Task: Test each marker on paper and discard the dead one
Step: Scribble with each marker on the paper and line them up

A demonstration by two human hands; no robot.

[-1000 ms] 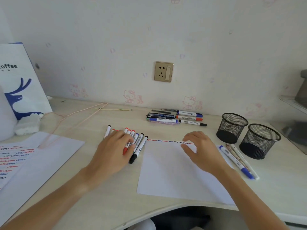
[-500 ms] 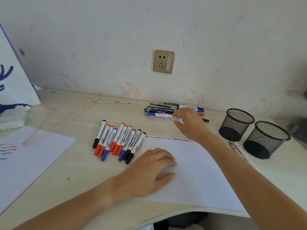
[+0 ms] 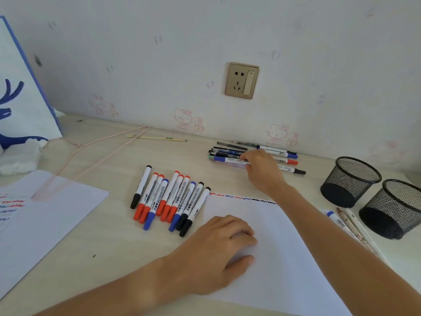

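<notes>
Since a second ago our right hand [image 3: 262, 169] has left the paper [image 3: 280, 254] for the pens [image 3: 230, 156] at upper centre; they lie crosswise, left of its curled fingertips, seemingly touching one; our left hand [image 3: 218, 249] presses the sheet, fingers loosely bent.

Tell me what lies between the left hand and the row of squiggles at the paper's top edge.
In the head view, only bare white paper lies between the left hand and the squiggles; no marker sits there.
</notes>
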